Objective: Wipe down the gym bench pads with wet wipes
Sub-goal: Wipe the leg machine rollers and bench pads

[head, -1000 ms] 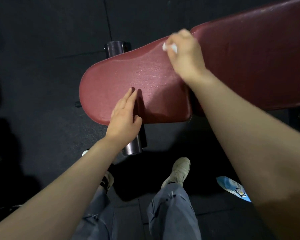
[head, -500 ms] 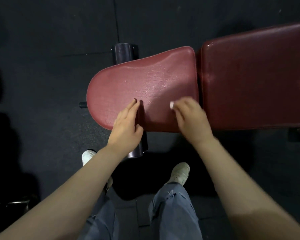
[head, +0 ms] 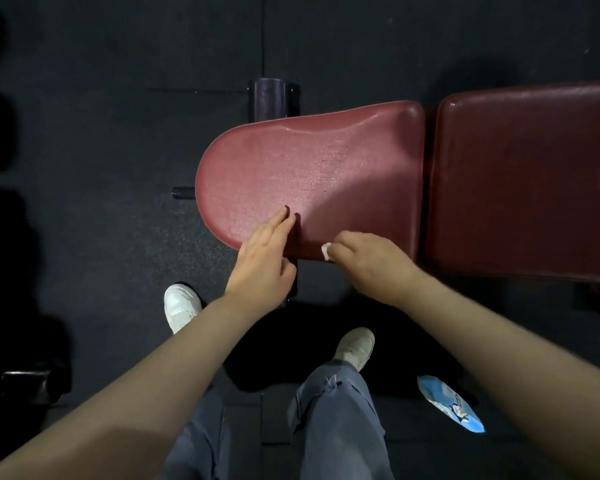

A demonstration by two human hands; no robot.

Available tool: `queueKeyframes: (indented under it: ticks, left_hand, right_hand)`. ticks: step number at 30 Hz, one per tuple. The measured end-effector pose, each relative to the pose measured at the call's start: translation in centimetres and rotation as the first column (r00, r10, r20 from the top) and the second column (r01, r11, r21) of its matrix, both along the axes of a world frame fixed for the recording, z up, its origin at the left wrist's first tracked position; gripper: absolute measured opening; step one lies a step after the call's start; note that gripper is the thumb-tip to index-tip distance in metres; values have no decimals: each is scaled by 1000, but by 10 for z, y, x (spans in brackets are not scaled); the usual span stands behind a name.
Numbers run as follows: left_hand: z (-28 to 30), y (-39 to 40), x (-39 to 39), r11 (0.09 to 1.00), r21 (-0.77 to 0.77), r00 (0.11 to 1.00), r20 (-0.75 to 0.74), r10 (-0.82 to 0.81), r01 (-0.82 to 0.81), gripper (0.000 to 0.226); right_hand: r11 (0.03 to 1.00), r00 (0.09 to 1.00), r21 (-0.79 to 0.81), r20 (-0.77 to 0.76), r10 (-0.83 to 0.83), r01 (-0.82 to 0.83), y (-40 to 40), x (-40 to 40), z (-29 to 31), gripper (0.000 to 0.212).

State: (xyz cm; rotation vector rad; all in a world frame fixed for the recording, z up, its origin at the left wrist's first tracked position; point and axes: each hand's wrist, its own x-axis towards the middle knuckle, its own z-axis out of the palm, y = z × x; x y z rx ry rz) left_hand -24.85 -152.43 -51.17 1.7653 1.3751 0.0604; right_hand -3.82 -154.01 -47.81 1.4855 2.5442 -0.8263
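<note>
Head cam, looking straight down: the right hand (head: 374, 261) has a scrunched white wet wipe (head: 326, 251) pinched in its fingers, right at the near edge of the rounded dark-red textured vinyl seat pad (head: 309, 174). The pad's long axis runs left-right, so most of it lies up and away from that hand. The left hand (head: 262, 261) rests flat, fingers straight, on the near edge just beside it. The blue plastic wipes pack (head: 451, 405) lies on the floor; can't tell what's left inside.

The seat pad (head: 309, 174) is dark red vinyl, finely pebbled, with a dull sheen under my light. The back pad (head: 520, 181) looks smoother and glossier. Rubber floor (head: 101, 116) is matt and grainy. The wipes pack (head: 451, 405) is shiny blue plastic film.
</note>
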Motion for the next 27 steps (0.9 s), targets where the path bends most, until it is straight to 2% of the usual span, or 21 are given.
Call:
queueKeyframes:
  ticks: [1,2,3,5,7,9,10,11,12,14,16,17,19,20,22,23,25,26,27]
  left_hand:
    - [-1,-1,-3,1000,8,1000,-1,-18,18,76]
    - [-2,-2,-5,999,16,999,4,-35,34,77]
    - [-3,-2,-7,999,23,999,12,-47,46,77]
    - [-5,-2,-12,998,35,998,21,-56,55,77]
    - [-6,-3,-17,998,47,999,14,-52,52,77]
    - [-8,-5,-22,998,50,1000,5,-27,27,76]
    - [-9,-5,-24,999,48,1000,1,-4,4,76]
    - [-9,-6,-27,999,45,1000,-2,17,-17,76]
    - [-10,-6,-29,998,43,999,-1,35,-35,76]
    - [-11,-7,-33,997,56,999,8,49,-50,76]
    - [-11,-8,-37,997,72,999,22,36,-37,76]
    - [-11,-10,-38,997,71,999,24,31,-32,76]
    - [-11,-15,-43,998,54,999,17,34,-35,76]
    - [-11,-18,-44,998,46,999,11,40,-40,76]
    - [-11,-23,-46,997,28,998,2,69,-69,77]
    - [-11,-25,-47,995,12,995,1,95,-95,77]
    - [-11,-27,-50,988,-23,988,9,152,-152,78]
    - [-12,-26,-52,984,-36,985,15,174,-173,79]
    - [-13,-24,-54,982,-43,982,19,187,-186,79]
  right_hand:
    - [989,989,-27,6,145,-145,11,5,-1,16]
    - [978,977,-28,37,208,-208,32,11,-2,18]
    - [984,980,-6,89,177,-177,59,16,-4,19]
    - [988,989,153,142,-36,14,113,29,-13,15]
    - [926,955,325,158,-252,191,153,40,-16,13]
    - [841,870,359,130,-475,406,163,33,-18,23]
    - [822,846,361,140,-514,440,156,23,-20,24]
    - [849,867,346,158,-473,400,144,11,-22,20]
    - [908,913,299,195,-359,294,125,0,-24,16]
    - [998,989,67,148,1,-11,75,-23,-16,16]
    - [962,961,-33,48,271,-270,48,-27,-7,25]
    - [948,947,-21,29,319,-318,57,-22,-8,26]
    - [968,963,33,114,245,-250,98,-20,-13,23]
    - [978,978,118,139,157,-174,120,-18,-18,24]
    - [944,989,329,129,-75,29,161,-10,-24,25]
    - [917,970,365,114,-213,159,171,-8,-27,26]
    - [859,889,330,108,-446,391,166,-17,-34,28]
    - [852,872,322,128,-472,414,157,-26,-37,25]
    - [889,896,307,181,-405,340,144,-35,-40,21]
